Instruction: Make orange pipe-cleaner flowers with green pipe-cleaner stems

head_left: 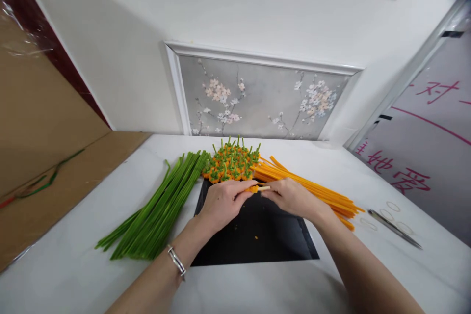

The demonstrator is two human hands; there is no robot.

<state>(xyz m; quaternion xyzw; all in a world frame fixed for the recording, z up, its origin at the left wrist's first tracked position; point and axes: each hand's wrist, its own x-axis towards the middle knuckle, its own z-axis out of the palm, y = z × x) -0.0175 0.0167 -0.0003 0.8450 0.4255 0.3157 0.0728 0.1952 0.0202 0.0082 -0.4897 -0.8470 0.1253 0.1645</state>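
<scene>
Above a black mat [253, 235], my left hand [226, 199] pinches a small orange fuzzy piece [252, 189] wound around a pale thin stick [263, 188]. The fingers of my right hand [289, 196] are closed on the other end of the stick. Just beyond my hands sits a cluster of orange pieces with green tops and upright green stems [231, 161]. A bundle of green pipe cleaners [162, 211] lies to the left, and a bundle of orange pipe cleaners [312, 186] lies to the right, partly behind my right forearm.
Metal tweezers [395, 228] and several pale rings [393, 206] lie at the right of the white table [110, 279]. Cardboard [47, 181] is at the left. A framed floral panel [261, 95] is on the wall behind. A whiteboard with red writing [427, 132] stands at the right.
</scene>
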